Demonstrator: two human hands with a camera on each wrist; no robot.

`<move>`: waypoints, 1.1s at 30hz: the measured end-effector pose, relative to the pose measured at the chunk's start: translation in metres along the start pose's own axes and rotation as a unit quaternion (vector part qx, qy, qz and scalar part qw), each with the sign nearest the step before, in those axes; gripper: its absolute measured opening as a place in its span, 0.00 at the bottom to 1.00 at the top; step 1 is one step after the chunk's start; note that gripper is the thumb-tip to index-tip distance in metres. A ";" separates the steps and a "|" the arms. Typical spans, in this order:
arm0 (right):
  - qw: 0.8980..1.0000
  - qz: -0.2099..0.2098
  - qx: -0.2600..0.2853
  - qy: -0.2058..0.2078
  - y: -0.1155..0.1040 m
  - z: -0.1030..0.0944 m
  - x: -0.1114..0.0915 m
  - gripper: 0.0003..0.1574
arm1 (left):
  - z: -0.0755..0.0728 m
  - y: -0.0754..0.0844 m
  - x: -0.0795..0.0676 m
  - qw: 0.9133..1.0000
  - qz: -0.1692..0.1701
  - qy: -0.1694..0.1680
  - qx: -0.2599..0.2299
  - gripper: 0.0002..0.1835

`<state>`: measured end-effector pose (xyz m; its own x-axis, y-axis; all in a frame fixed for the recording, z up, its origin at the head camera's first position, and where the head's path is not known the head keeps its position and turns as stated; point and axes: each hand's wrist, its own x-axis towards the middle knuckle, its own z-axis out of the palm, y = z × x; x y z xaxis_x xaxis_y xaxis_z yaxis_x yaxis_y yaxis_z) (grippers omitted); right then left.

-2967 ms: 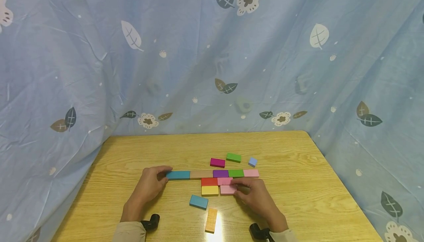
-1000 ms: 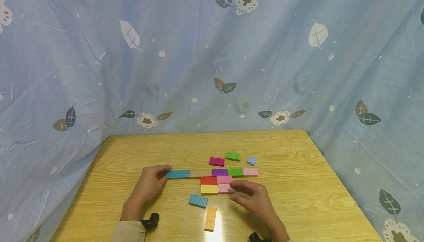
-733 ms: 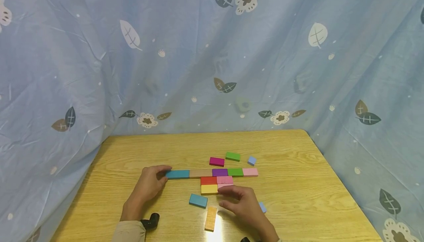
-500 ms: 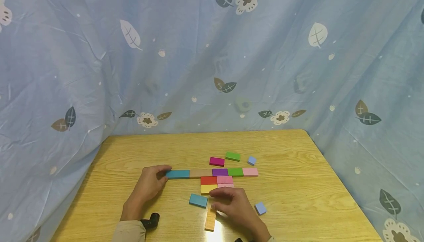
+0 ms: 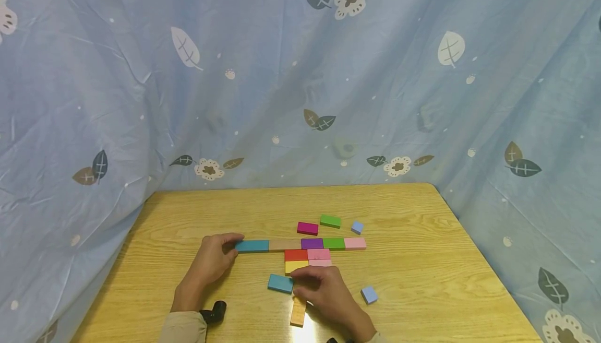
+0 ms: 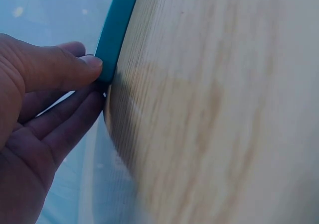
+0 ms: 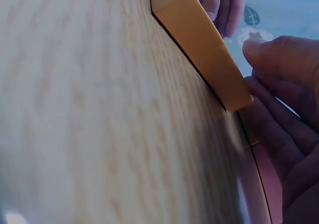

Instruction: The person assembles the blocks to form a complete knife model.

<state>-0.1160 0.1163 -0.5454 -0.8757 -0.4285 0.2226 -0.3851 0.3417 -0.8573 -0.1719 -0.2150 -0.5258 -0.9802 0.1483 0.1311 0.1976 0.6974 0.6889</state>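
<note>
My left hand (image 5: 215,259) pinches the left end of a long blue wooden block (image 5: 252,246), thumb on its near side in the left wrist view. That block heads a row with a tan block (image 5: 284,245), a purple block (image 5: 312,244), a green block (image 5: 334,244) and a pale pink block (image 5: 355,244). Below the row lie a red block (image 5: 296,255), a yellow block (image 5: 296,266) and two pink blocks, the lower partly hidden by my right hand (image 5: 326,291). Its thumb and fingers are apart, fingertips right at a loose blue block (image 5: 280,283) and over an orange block (image 7: 199,45).
Behind the row lie a magenta block (image 5: 307,228), a second green block (image 5: 331,221) and a small light-blue block (image 5: 357,227). Another light-blue block (image 5: 369,295) lies right of my right hand. A patterned curtain (image 5: 300,97) hangs around the wooden table (image 5: 422,259).
My right hand pushed the lower pink block left against the yellow one, let go, and moved left and nearer to the loose blue block. The left hand stayed in place.
</note>
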 end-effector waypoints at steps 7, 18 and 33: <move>1.000 -0.021 -0.015 -0.003 -0.004 0.006 0.003 0.17 | 0.000 0.001 0.000 1.000 -0.001 -0.001 0.000 0.22; 0.999 -0.014 -0.045 -0.009 -0.009 0.017 0.004 0.18 | -0.001 0.002 0.000 1.000 -0.002 -0.001 0.002 0.22; 0.996 -0.045 -0.080 -0.012 -0.002 -0.002 -0.017 0.17 | 0.000 0.000 -0.001 1.000 -0.001 0.001 -0.001 0.22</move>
<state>-0.1007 0.1243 -0.5469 -0.8286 -0.4829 0.2832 -0.5057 0.4286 -0.7487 -0.1713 -0.2152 -0.5261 -0.9805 0.1456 0.1316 0.1961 0.6957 0.6911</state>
